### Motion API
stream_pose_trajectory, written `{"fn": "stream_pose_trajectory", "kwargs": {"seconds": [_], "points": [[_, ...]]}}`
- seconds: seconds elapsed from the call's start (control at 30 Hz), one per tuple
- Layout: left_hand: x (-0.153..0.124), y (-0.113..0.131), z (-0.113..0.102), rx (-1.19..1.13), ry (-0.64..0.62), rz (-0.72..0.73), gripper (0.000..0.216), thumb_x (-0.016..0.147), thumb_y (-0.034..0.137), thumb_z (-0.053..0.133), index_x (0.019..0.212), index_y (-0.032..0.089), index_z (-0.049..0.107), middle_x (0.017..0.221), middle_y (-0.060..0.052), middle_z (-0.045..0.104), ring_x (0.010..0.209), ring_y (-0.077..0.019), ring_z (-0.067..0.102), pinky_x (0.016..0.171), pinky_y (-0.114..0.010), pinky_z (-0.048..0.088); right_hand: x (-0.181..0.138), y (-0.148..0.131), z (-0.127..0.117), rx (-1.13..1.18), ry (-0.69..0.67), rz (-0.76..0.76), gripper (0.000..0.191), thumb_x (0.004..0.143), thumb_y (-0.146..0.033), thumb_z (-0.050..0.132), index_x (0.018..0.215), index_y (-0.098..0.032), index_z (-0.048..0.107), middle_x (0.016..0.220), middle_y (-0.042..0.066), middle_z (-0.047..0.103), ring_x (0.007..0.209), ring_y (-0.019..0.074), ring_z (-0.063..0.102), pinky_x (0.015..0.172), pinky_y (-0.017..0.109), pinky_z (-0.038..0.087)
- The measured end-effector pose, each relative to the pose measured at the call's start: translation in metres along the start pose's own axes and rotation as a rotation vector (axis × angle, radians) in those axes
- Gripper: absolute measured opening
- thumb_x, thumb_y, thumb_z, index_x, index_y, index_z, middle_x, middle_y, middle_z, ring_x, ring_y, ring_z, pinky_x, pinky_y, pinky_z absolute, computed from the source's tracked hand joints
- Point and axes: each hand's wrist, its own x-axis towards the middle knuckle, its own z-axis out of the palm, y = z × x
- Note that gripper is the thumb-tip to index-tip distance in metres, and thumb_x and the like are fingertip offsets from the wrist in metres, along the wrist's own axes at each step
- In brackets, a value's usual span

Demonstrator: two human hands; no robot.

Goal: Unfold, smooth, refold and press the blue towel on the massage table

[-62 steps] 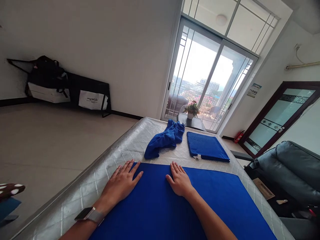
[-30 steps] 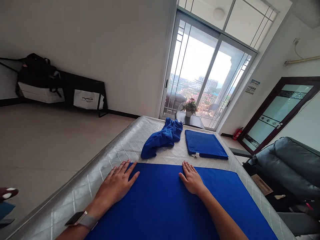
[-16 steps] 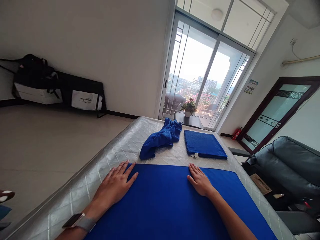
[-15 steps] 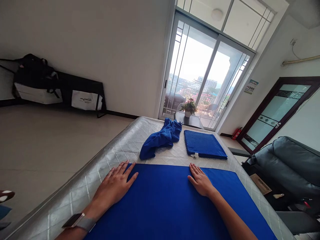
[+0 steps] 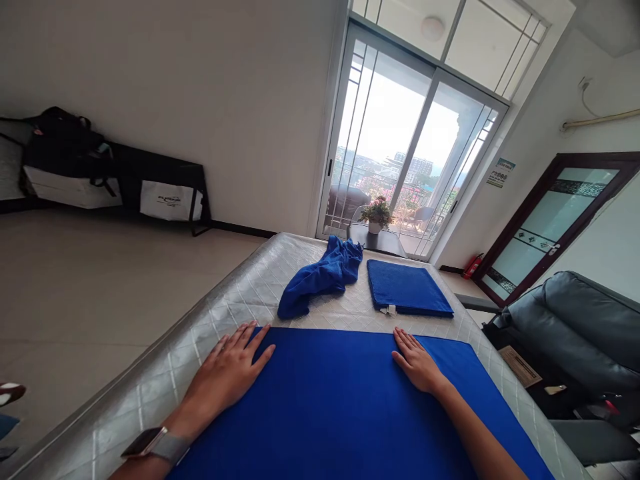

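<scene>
A blue cloth (image 5: pixel 330 400) lies spread flat in front of me, running out of view at the bottom. My left hand (image 5: pixel 231 363) rests flat with fingers spread over its far left corner. Along the far edge, right of the middle, my right hand (image 5: pixel 416 360) lies palm down, fingers stretched forward. Beyond the left hand sits a crumpled blue cloth (image 5: pixel 320 280). A neatly folded stack of blue cloth (image 5: pixel 407 288) with a white tag lies past the right hand.
The table has a silvery quilted cover (image 5: pixel 220 323). Behind its far end stands a potted plant (image 5: pixel 376 215) before a sliding glass door. A dark leather sofa (image 5: pixel 580 320) is at the right. A black backpack (image 5: pixel 65 147) rests on a low bench at the left wall.
My right hand has slid to the right along the far edge of the spread cloth. My left hand stays at the corner. The cloths look unchanged.
</scene>
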Motion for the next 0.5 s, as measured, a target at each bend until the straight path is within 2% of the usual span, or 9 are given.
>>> {"fn": "stream_pose_trajectory", "kwargs": {"seconds": [0.23, 0.37, 0.5], "points": [[-0.005, -0.010, 0.007, 0.023, 0.021, 0.071, 0.049, 0.095, 0.041, 0.037, 0.138, 0.032, 0.060, 0.159, -0.003, 0.046, 0.151, -0.0300, 0.029, 0.121, -0.053, 0.022, -0.009, 0.034, 0.002, 0.011, 0.039, 0.032, 0.077, 0.101, -0.067, 0.009, 0.162, -0.019, 0.010, 0.168, 0.002, 0.011, 0.154, 0.0159, 0.007, 0.126, 0.034, 0.006], [-0.003, -0.014, 0.016, 0.038, 0.057, 0.059, 0.052, 0.093, 0.044, 0.041, 0.140, 0.030, 0.059, 0.159, -0.004, 0.046, 0.151, -0.0312, 0.030, 0.120, -0.054, 0.024, -0.014, 0.053, 0.005, 0.022, 0.067, 0.080, 0.080, 0.100, -0.070, 0.012, 0.162, -0.020, 0.012, 0.168, 0.003, 0.012, 0.154, 0.0176, 0.009, 0.126, 0.037, 0.008], [-0.001, -0.010, 0.016, 0.059, 0.061, 0.053, 0.053, 0.093, 0.043, 0.038, 0.141, 0.030, 0.058, 0.161, -0.006, 0.042, 0.151, -0.0325, 0.030, 0.119, -0.055, 0.026, -0.019, 0.070, 0.005, 0.028, 0.079, 0.105, 0.080, 0.099, -0.071, 0.014, 0.161, -0.020, 0.013, 0.167, 0.003, 0.015, 0.154, 0.0179, 0.010, 0.126, 0.037, 0.010]]}}
